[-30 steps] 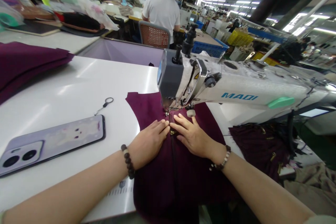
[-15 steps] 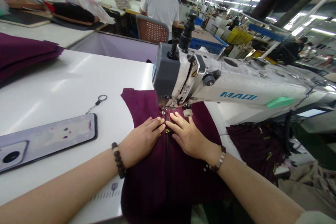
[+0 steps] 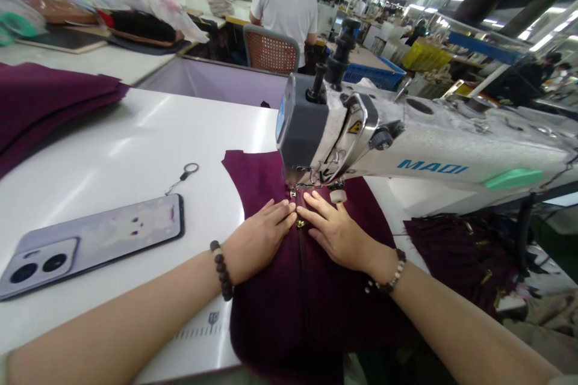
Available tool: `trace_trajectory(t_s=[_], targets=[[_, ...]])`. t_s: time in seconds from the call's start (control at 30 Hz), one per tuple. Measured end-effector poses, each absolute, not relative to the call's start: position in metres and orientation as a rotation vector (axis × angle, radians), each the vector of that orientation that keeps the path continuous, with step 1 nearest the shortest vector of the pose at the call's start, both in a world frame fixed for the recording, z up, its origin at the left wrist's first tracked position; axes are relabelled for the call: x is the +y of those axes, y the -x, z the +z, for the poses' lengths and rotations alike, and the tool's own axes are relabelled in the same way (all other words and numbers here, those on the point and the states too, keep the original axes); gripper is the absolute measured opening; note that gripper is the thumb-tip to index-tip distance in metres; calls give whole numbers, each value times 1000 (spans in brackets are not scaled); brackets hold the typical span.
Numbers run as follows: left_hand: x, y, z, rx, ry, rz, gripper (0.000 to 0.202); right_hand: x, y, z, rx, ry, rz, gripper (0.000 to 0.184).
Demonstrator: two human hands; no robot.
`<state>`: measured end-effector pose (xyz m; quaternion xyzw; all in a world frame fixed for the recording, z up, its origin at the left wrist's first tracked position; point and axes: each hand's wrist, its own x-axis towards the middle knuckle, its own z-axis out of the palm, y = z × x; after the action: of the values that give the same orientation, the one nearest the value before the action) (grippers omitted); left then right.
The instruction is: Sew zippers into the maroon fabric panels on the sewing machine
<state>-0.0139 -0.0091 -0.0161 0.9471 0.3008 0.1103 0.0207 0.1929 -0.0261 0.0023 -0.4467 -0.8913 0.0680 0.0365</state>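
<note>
A piece of dark purple fabric (image 3: 289, 307) with a dark zipper down its middle lies under the head of a white sewing machine (image 3: 406, 150). My left hand (image 3: 257, 239) lies flat on the fabric left of the zipper, fingers stretched toward the needle. To the right of the zipper my right hand (image 3: 336, 231) presses the fabric flat, fingers spread, fingertips just below the presser foot (image 3: 295, 189). A small gold zipper pull (image 3: 298, 224) shows between the two hands. Both wrists wear bead bracelets.
A lilac phone (image 3: 90, 240) with a key-ring strap lies on the white table (image 3: 135, 144) to the left. Folded purple cloth (image 3: 40, 102) sits at the far left. More dark fabric (image 3: 460, 252) is heaped to the right. A person in white (image 3: 284, 3) sits ahead, back turned.
Both hands stay flat on the fabric beside the zipper at the presser foot. Only the camera view has shifted slightly.
</note>
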Motion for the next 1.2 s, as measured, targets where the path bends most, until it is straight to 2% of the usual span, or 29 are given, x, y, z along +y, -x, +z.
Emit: trace_trajectory(t_s=[1.0, 1.2], targets=[[-1, 13, -17, 938, -2958, 377, 37, -13, -195, 0, -2715, 1305, 245, 43], [1, 9, -10, 943, -2875, 389, 30, -16, -200, -2, -2733, 1160, 183, 40]])
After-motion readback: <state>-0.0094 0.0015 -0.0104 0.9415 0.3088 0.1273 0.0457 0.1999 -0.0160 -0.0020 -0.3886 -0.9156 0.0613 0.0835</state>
